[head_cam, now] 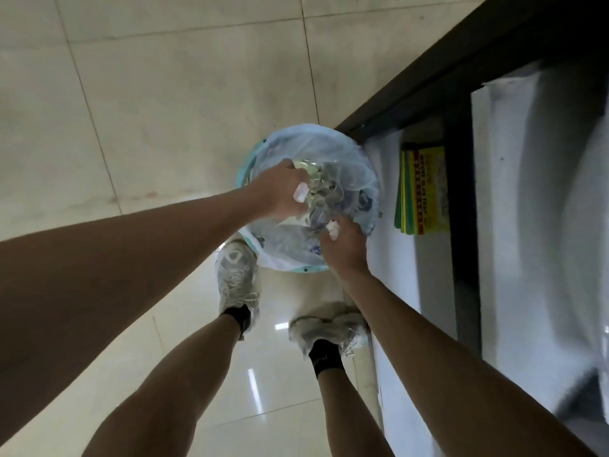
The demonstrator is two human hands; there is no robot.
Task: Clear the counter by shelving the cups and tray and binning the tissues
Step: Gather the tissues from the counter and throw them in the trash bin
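Reaching down past blurred shoes (237, 278): both hands over lined bin (329, 143). Right hand (344, 247) fingers pinching white tissue (333, 229); left hand (280, 189) fingers clamping another scrap (300, 192). Bin contents smearing, unreadable.

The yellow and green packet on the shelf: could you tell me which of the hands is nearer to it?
Right. The right hand is over the bin's near rim, closer to the yellow and green packet; the left hand is over the bin's far side.

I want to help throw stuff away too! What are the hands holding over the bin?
Each hand pinches a small white tissue wad in its fingertips over the lined bin: the left hand at, the right hand at.
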